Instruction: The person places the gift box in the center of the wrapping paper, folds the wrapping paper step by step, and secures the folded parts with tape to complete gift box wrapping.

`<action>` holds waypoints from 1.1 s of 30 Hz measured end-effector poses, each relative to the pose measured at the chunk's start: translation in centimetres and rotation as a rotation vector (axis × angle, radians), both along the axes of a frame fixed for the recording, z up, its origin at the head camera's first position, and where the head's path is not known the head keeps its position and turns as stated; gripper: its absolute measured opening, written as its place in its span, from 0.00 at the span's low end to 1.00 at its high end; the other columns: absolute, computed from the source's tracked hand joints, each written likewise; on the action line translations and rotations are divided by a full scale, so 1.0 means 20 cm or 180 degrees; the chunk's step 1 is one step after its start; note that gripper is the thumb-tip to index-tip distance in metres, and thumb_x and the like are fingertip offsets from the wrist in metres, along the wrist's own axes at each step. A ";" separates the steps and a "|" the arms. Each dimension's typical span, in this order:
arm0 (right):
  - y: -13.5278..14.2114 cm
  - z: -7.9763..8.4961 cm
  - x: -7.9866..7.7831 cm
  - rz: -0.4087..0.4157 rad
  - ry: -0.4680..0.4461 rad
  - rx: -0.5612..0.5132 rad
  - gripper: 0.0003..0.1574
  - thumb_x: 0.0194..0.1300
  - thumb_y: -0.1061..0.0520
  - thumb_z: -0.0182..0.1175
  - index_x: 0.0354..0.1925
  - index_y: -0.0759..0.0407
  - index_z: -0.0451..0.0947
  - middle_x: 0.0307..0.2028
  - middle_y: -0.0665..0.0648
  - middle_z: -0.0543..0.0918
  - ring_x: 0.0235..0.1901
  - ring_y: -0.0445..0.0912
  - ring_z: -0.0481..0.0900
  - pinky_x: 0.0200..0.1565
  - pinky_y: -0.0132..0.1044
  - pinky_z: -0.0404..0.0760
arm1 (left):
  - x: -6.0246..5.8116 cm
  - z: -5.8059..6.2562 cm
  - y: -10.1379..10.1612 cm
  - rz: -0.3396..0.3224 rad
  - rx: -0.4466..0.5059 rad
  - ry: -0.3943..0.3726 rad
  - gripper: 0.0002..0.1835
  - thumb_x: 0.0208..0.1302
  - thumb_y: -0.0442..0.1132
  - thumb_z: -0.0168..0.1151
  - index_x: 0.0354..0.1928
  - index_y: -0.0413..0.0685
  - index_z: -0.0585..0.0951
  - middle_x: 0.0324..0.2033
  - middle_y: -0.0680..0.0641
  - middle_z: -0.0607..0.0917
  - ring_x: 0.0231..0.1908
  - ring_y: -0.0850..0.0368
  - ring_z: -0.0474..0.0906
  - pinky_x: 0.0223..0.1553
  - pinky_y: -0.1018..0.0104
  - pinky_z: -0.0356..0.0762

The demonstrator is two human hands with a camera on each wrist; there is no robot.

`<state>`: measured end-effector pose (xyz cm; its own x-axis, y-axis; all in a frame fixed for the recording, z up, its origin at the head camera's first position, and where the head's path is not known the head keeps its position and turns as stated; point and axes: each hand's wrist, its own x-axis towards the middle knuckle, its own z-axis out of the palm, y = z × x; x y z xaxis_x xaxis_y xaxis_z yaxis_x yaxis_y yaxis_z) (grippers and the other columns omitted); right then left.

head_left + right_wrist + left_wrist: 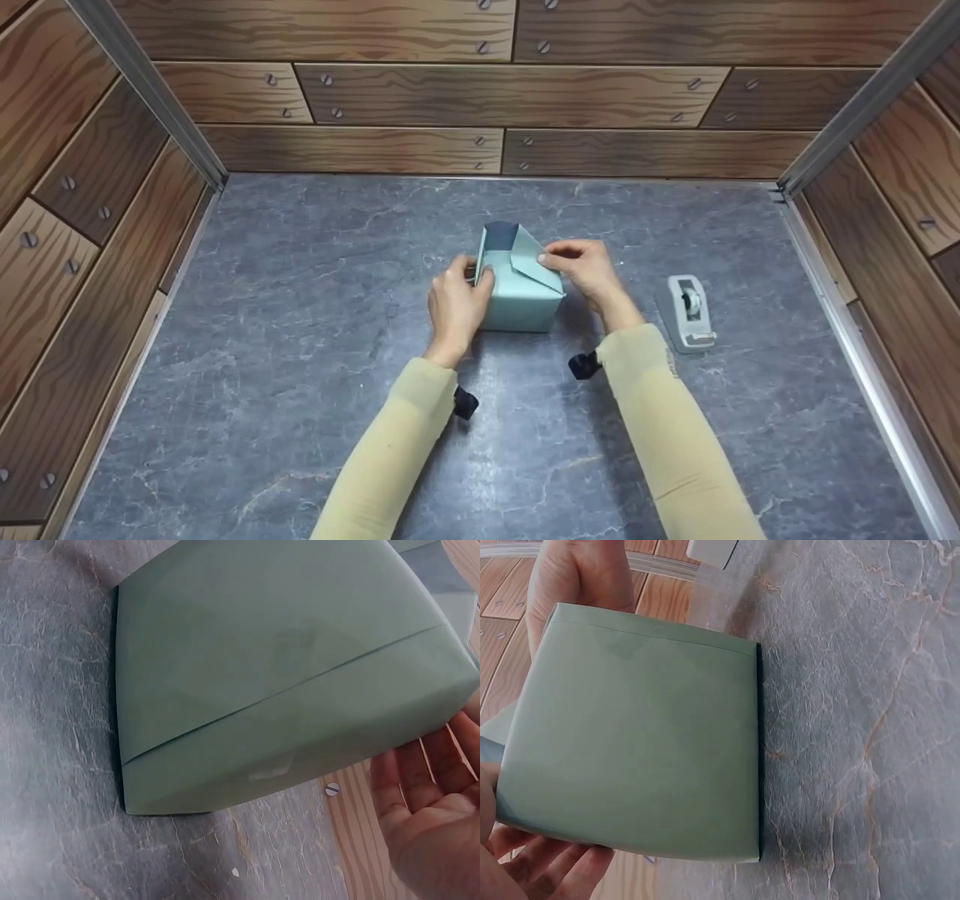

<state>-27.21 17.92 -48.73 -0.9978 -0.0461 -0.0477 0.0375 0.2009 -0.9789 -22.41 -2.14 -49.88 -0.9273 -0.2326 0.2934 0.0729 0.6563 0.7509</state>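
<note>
A box wrapped in pale green paper (519, 309) stands on the table, its top end open with paper flaps rising round it. My left hand (459, 298) holds the left side, thumb near the front edge and fingers along the side. With thumb and forefinger, my right hand (589, 271) pinches the folded right-hand paper flap (534, 259), which slants in over the opening. The left wrist view shows a smooth face of the wrapped box (637, 735). In the right wrist view, a seam crosses the wrapped box (262, 652), with my right fingers at its upper side edge.
A white tape dispenser (688, 319) with a roll in it stands on the grey marbled table (315, 375), right of my right hand. Walls with a wood-plank pattern (510, 94) and metal edge rails (862, 367) bound the table. A small black camera hangs at each wrist.
</note>
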 end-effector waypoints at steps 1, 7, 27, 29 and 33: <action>0.00 0.00 0.00 -0.0029 -0.0002 0.0012 0.18 0.47 0.57 0.71 0.37 0.65 0.82 0.34 0.57 0.82 0.36 0.48 0.77 0.38 0.35 0.76 | 0.00 0.00 0.00 0.0008 -0.0007 0.0004 0.12 0.57 0.50 0.58 0.38 0.54 0.82 0.30 0.55 0.84 0.30 0.63 0.80 0.32 0.65 0.76; -0.01 0.00 0.00 -0.0093 0.0061 -0.0009 0.19 0.46 0.57 0.72 0.36 0.66 0.82 0.33 0.57 0.82 0.35 0.47 0.77 0.36 0.34 0.76 | 0.00 0.00 0.00 0.0009 0.0010 -0.0019 0.11 0.57 0.50 0.58 0.37 0.55 0.82 0.30 0.55 0.84 0.30 0.63 0.80 0.32 0.65 0.75; -0.07 0.07 -0.01 -0.0064 0.0190 0.0028 0.17 0.47 0.59 0.71 0.36 0.67 0.82 0.32 0.57 0.83 0.34 0.47 0.78 0.34 0.33 0.77 | 0.00 0.00 0.01 0.0008 0.0025 -0.0040 0.11 0.57 0.50 0.58 0.37 0.55 0.81 0.31 0.55 0.84 0.30 0.64 0.80 0.32 0.65 0.76; -0.07 0.07 -0.01 -0.0069 0.0215 0.0024 0.17 0.46 0.59 0.71 0.35 0.67 0.83 0.31 0.58 0.83 0.33 0.47 0.78 0.34 0.34 0.77 | 0.00 0.00 0.00 0.0007 0.0027 -0.0038 0.11 0.57 0.50 0.58 0.37 0.54 0.81 0.31 0.55 0.84 0.31 0.63 0.80 0.33 0.64 0.76; -0.08 0.08 -0.01 -0.0059 0.0325 -0.0005 0.15 0.47 0.59 0.71 0.35 0.66 0.83 0.31 0.58 0.83 0.33 0.48 0.78 0.35 0.35 0.76 | 0.00 0.00 0.00 0.0027 0.0000 -0.0028 0.11 0.56 0.50 0.59 0.37 0.54 0.82 0.30 0.55 0.84 0.31 0.62 0.80 0.33 0.63 0.76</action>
<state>-27.49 16.23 -47.05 -0.9981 -0.0274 0.0544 -0.0588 0.1997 -0.9781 -22.51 -2.09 -49.92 -0.9278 -0.2405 0.2853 0.0608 0.6568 0.7516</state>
